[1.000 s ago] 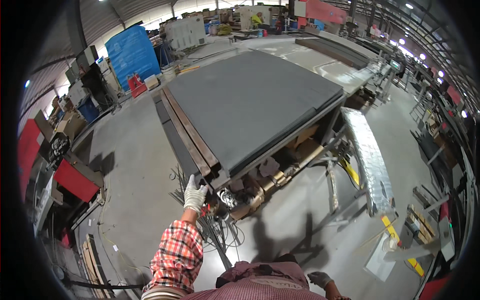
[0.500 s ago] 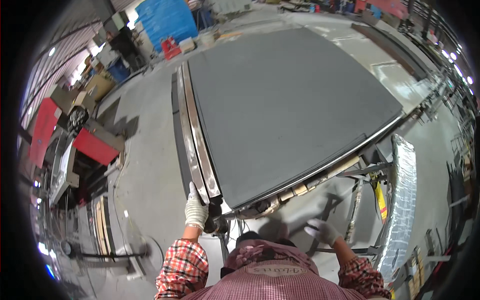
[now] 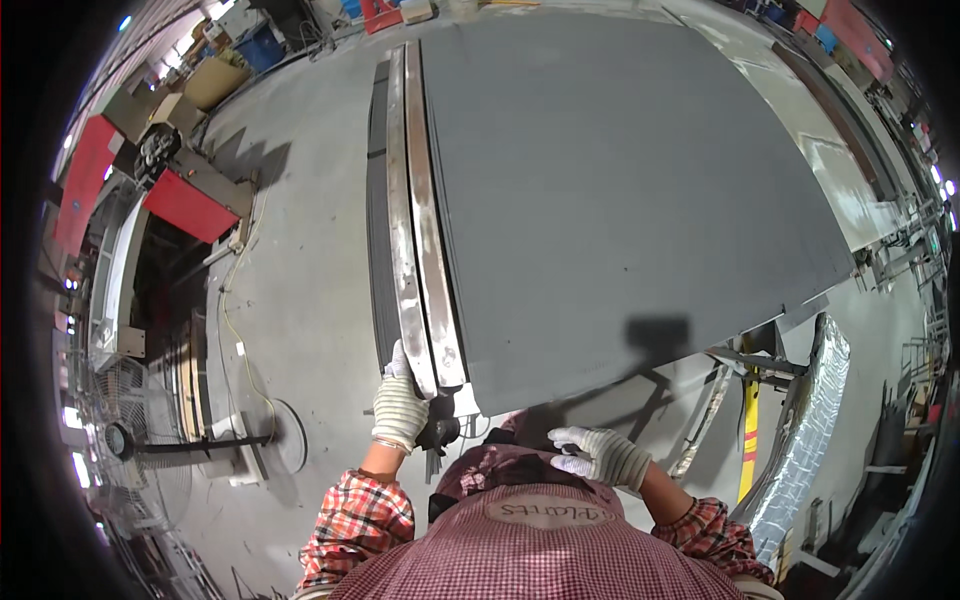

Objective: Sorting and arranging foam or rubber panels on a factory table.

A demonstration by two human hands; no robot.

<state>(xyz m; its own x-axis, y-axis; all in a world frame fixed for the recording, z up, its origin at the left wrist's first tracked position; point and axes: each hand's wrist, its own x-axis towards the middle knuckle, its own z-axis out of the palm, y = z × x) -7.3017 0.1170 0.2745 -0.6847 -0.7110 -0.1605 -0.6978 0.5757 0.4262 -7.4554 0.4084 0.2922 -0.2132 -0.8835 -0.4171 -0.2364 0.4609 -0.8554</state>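
Note:
My left hand (image 3: 400,408), in a pale striped glove, is at the near end of two long worn metal bars (image 3: 427,240). Its visible fingers are stretched forward along the outer bar and touch the end there; the undersides of the fingers are hidden. Dark narrow strips (image 3: 379,220) lie along the bars' left side. To their right spreads a large flat dark grey sheet (image 3: 610,190), with layered edges showing on its left. My right hand (image 3: 603,457), gloved too, hovers in front of my body near the sheet's front edge, fingers apart and nothing in them.
A silver foil-wrapped curved piece (image 3: 810,430) stands at the right, beside a yellow bar (image 3: 749,430) and metal framing. At the left are a floor fan (image 3: 122,440) and a red-and-grey machine (image 3: 190,195). A yellow cable (image 3: 226,310) trails over the floor.
The view has tipped downward and the scene has shifted. My right hand has come left, closer to my body. My left hand stays at the bars' end. A dark shadow now falls on the sheet.

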